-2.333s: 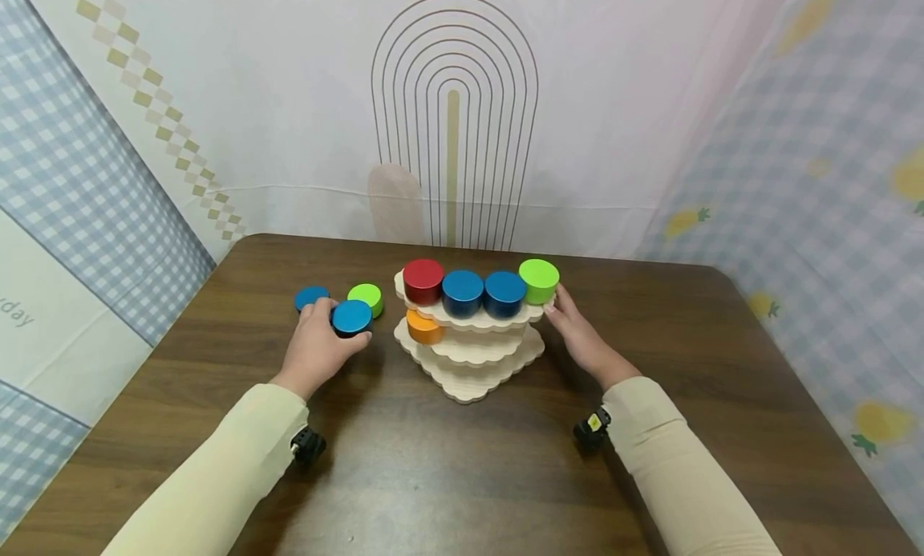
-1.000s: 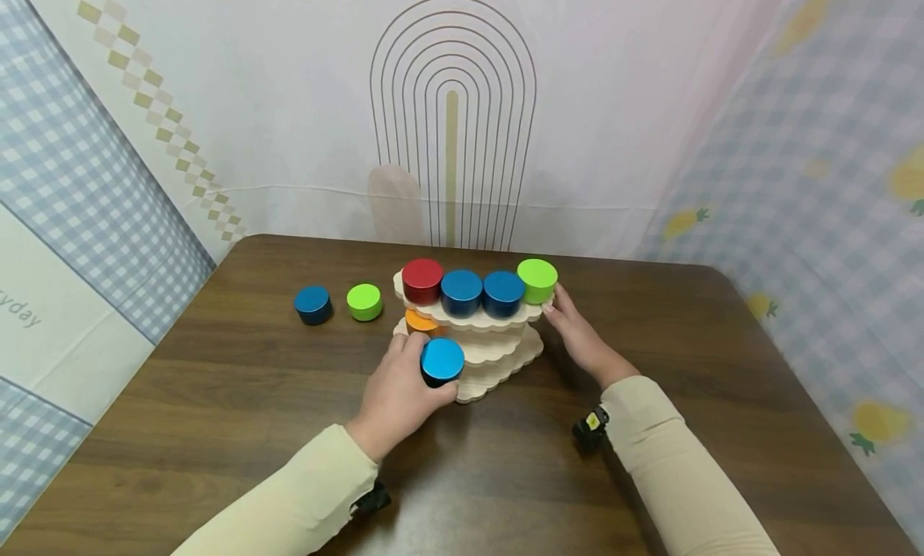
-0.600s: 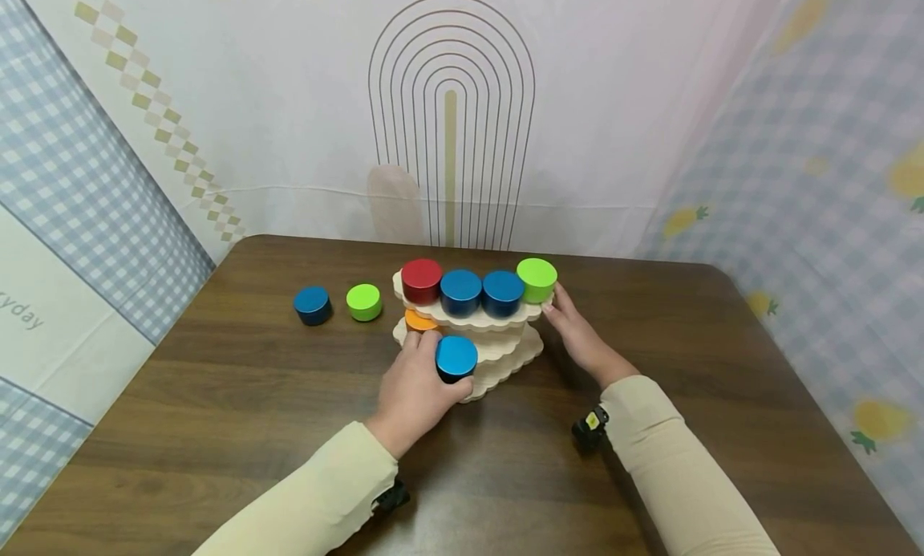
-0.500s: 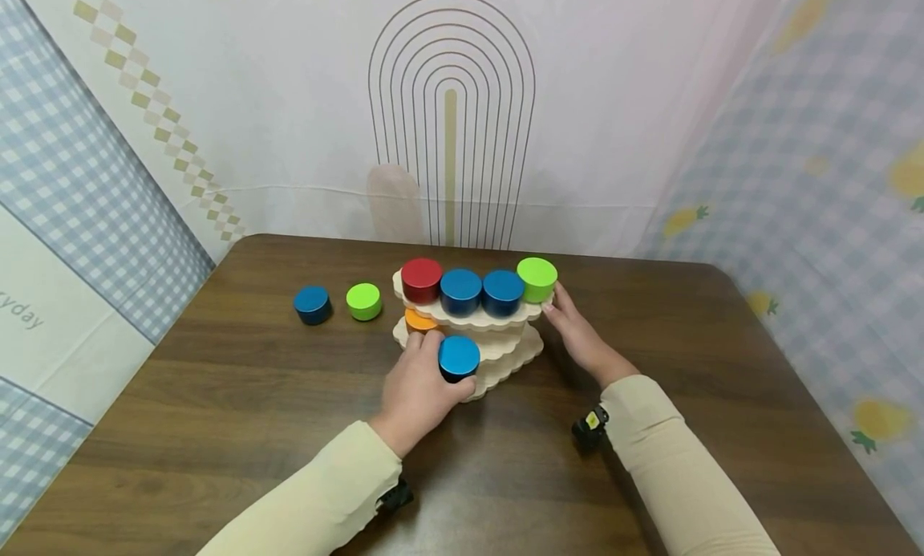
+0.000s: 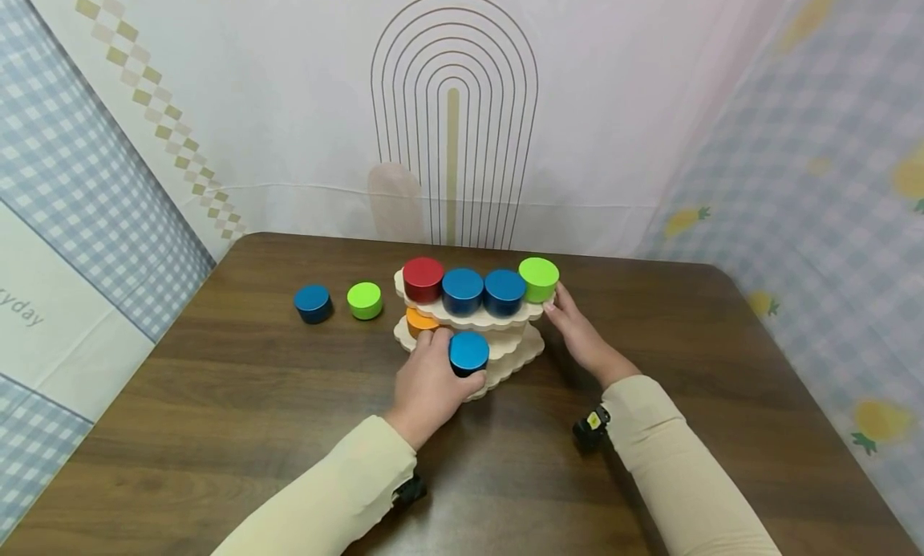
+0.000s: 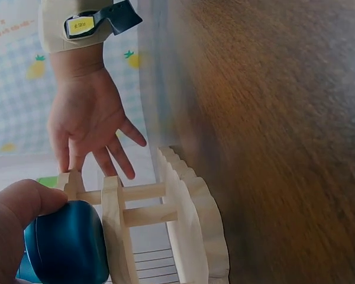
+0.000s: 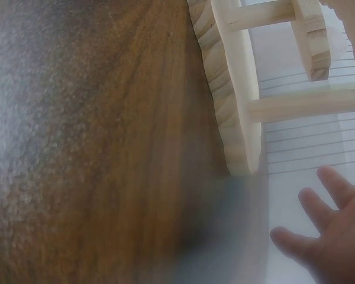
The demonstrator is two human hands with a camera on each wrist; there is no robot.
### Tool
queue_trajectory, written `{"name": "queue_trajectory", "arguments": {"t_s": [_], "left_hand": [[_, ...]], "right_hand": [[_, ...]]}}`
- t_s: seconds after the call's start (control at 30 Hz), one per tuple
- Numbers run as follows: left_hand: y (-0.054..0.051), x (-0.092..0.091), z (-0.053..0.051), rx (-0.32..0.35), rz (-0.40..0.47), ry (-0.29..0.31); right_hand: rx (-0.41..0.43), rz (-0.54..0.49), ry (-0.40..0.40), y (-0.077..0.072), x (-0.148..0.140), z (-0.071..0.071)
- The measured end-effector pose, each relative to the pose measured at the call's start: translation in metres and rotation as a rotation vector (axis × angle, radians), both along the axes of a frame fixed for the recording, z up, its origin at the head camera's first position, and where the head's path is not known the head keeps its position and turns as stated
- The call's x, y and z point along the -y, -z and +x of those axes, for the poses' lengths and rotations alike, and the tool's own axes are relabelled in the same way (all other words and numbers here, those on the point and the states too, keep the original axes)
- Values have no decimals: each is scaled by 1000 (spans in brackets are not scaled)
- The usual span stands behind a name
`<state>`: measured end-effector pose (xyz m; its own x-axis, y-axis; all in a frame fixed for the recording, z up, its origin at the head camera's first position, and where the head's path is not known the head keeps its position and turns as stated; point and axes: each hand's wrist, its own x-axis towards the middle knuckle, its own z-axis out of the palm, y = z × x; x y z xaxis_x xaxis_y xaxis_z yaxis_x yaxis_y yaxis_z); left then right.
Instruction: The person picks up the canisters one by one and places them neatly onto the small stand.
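My left hand [image 5: 431, 386] grips a blue cylinder [image 5: 469, 352] at the front of a three-tier scalloped wooden stand [image 5: 514, 367]. In the left wrist view this blue cylinder [image 6: 71, 242] is beside the middle tier; whether it rests there I cannot tell. My right hand [image 5: 586, 343] pinches the top tier's right corner with thumb and index finger, the other fingers spread. Along the top tier stand a red cylinder [image 5: 423, 281], two blue ones and a green cylinder [image 5: 538, 279]. An orange cylinder [image 5: 421, 322] sits on the middle tier's left, partly hidden by my left hand.
Left of the stand, a loose blue cylinder [image 5: 314, 303] and a loose green cylinder [image 5: 364, 300] stand on the brown wooden table [image 5: 238, 395]. Wooden dowels [image 7: 307, 105] join the tiers. Patterned cloths hang behind and at both sides.
My left hand has carried the blue cylinder rightward from beside the loose cylinders to the stand's front, lately edging further right and slightly away from me. My right hand has stayed at the top tier's corner.
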<state>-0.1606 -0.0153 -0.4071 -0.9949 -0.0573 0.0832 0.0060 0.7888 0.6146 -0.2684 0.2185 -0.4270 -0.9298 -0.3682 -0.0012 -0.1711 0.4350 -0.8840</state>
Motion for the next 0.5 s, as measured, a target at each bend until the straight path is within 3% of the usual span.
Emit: {"name": "queue_trajectory", "arguments": {"t_s": [0.5], "left_hand": [[0, -7, -3, -42, 59, -11]], "right_hand": [[8, 3, -5, 1, 0, -1]]}}
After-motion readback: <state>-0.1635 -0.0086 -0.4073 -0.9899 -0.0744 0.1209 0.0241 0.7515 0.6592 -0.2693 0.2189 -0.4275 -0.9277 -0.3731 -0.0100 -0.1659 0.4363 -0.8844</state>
